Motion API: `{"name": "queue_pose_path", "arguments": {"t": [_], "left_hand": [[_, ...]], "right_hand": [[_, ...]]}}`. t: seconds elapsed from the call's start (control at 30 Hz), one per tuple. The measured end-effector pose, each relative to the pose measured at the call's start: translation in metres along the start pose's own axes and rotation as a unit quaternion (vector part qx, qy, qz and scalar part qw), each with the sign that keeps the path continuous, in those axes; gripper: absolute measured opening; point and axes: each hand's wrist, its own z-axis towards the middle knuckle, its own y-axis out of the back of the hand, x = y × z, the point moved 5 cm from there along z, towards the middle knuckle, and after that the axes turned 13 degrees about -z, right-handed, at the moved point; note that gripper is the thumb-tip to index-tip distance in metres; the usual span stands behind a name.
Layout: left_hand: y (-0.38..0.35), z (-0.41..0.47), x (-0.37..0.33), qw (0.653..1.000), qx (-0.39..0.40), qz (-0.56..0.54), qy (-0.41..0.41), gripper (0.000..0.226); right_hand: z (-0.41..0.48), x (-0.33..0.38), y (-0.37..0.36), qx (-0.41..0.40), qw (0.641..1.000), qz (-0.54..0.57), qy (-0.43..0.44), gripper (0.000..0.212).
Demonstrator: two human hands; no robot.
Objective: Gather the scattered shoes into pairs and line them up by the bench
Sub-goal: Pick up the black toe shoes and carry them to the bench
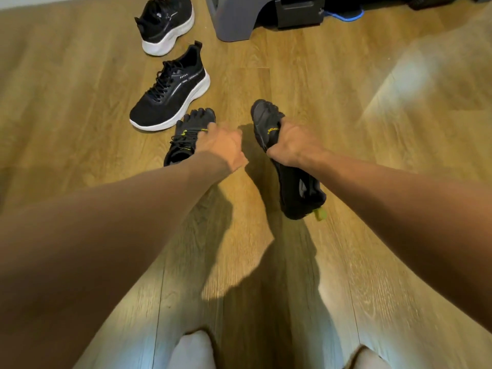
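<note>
Two black toe shoes with yellow marks are in front of me. My right hand (288, 145) grips one toe shoe (298, 187) around its middle and holds it above the floor, toes pointing away. The other toe shoe (183, 139) stands on the wooden floor, and my left hand (223, 146) lies over its right side; whether the fingers curl round it is hidden. Two black sneakers with white soles stand to the far left: one (171, 94) just beyond the toe shoe, another (166, 22) farther back. The grey bench (239, 20) stands at the top centre.
Wooden floor (372, 75) stretches bare to the right. A dark box (296, 13) and a blue cord (346, 16) lie under the bench. My pale-clad feet or knees (194, 350) show at the bottom edge.
</note>
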Motion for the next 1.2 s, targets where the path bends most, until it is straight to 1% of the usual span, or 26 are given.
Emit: {"name": "queue_pose_path", "arguments": {"t": [0.03, 0.1, 0.2, 0.27, 0.33, 0.4, 0.43, 0.47, 0.5, 0.53, 0.57, 0.6, 0.7, 0.77, 0.8, 0.83, 0.87, 0.9, 0.93, 0.97, 1.0, 1.03, 1.07, 1.1, 1.17, 1.2], "left_hand": [[-0.003, 0.002, 0.014, 0.998, 0.022, 0.021, 0.062, 0.057], [-0.008, 0.004, 0.043, 0.985, 0.062, 0.014, 0.161, 0.077], [-0.017, 0.005, 0.079, 0.968, 0.067, -0.068, 0.232, 0.096], [-0.024, 0.005, 0.094, 0.962, 0.045, -0.141, 0.231, 0.094], [-0.029, 0.005, 0.102, 0.958, -0.009, -0.205, 0.199, 0.081], [-0.027, 0.003, 0.110, 0.947, -0.075, -0.267, 0.163, 0.074], [-0.023, 0.001, 0.115, 0.930, -0.107, -0.314, 0.155, 0.071], [-0.019, -0.002, 0.122, 0.897, -0.136, -0.390, 0.160, 0.066], [-0.016, -0.006, 0.128, 0.843, -0.150, -0.487, 0.173, 0.059], [-0.015, -0.009, 0.134, 0.778, -0.144, -0.585, 0.179, 0.052], [-0.015, -0.013, 0.138, 0.728, -0.122, -0.649, 0.182, 0.047], [-0.017, -0.016, 0.142, 0.702, -0.088, -0.681, 0.189, 0.043], [-0.026, -0.029, 0.150, 0.653, 0.036, -0.722, 0.225, 0.033], [-0.027, -0.037, 0.154, 0.642, 0.083, -0.726, 0.234, 0.030], [-0.027, -0.039, 0.156, 0.641, 0.088, -0.724, 0.238, 0.032], [-0.026, -0.038, 0.155, 0.644, 0.074, -0.722, 0.241, 0.035], [-0.024, -0.036, 0.156, 0.661, 0.031, -0.709, 0.242, 0.038], [-0.021, -0.033, 0.155, 0.697, -0.033, -0.679, 0.229, 0.038], [-0.016, -0.029, 0.151, 0.752, -0.097, -0.621, 0.198, 0.039], [-0.014, -0.027, 0.141, 0.821, -0.131, -0.532, 0.161, 0.040], [-0.017, -0.026, 0.126, 0.884, -0.130, -0.430, 0.129, 0.046], [-0.024, -0.026, 0.109, 0.928, -0.114, -0.340, 0.099, 0.055], [-0.034, -0.025, 0.092, 0.953, -0.086, -0.279, 0.077, 0.065], [-0.045, -0.026, 0.077, 0.967, -0.061, -0.238, 0.063, 0.073], [-0.055, -0.027, 0.056, 0.978, -0.034, -0.202, 0.037, 0.080], [-0.052, -0.027, 0.054, 0.974, -0.035, -0.223, 0.026, 0.079]], "right_hand": [[0.001, 0.009, -0.005, 0.002, 0.999, -0.035, 0.013, 0.056], [0.004, 0.026, -0.016, 0.008, 0.997, -0.069, 0.021, 0.057], [0.008, 0.047, -0.036, 0.031, 0.996, -0.087, 0.011, 0.060], [0.011, 0.056, -0.049, 0.044, 0.994, -0.097, 0.005, 0.062], [0.013, 0.063, -0.057, 0.049, 0.993, -0.105, -0.001, 0.063], [0.016, 0.065, -0.061, 0.050, 0.993, -0.104, -0.006, 0.064], [0.019, 0.066, -0.062, 0.053, 0.994, -0.096, -0.010, 0.065], [0.020, 0.065, -0.062, 0.060, 0.995, -0.082, -0.016, 0.066], [0.022, 0.064, -0.061, 0.065, 0.995, -0.066, -0.023, 0.066], [0.024, 0.062, -0.059, 0.068, 0.996, -0.052, -0.030, 0.066], [0.026, 0.060, -0.057, 0.072, 0.996, -0.040, -0.037, 0.065], [0.027, 0.058, -0.054, 0.077, 0.996, -0.029, -0.042, 0.064], [0.032, 0.052, -0.045, 0.089, 0.994, 0.032, -0.053, 0.050], [0.034, 0.045, -0.039, 0.084, 0.991, 0.081, -0.062, 0.035], [0.034, 0.042, -0.037, 0.083, 0.990, 0.097, -0.065, 0.030], [0.033, 0.040, -0.035, 0.084, 0.988, 0.108, -0.068, 0.026], [0.032, 0.037, -0.035, 0.084, 0.988, 0.113, -0.069, 0.024], [0.031, 0.035, -0.034, 0.083, 0.988, 0.112, -0.069, 0.026], [0.031, 0.034, -0.034, 0.080, 0.989, 0.105, -0.071, 0.029], [0.029, 0.032, -0.033, 0.076, 0.990, 0.095, -0.074, 0.034], [0.029, 0.031, -0.033, 0.073, 0.991, 0.081, -0.075, 0.040], [0.028, 0.030, -0.032, 0.071, 0.993, 0.065, -0.074, 0.047], [0.027, 0.029, -0.031, 0.072, 0.994, 0.049, -0.071, 0.055], [0.025, 0.029, -0.031, 0.077, 0.994, 0.037, -0.063, 0.063], [0.023, 0.030, -0.033, 0.101, 0.993, 0.046, -0.031, 0.073], [0.020, 0.031, -0.035, 0.119, 0.990, 0.070, -0.019, 0.074]]}}
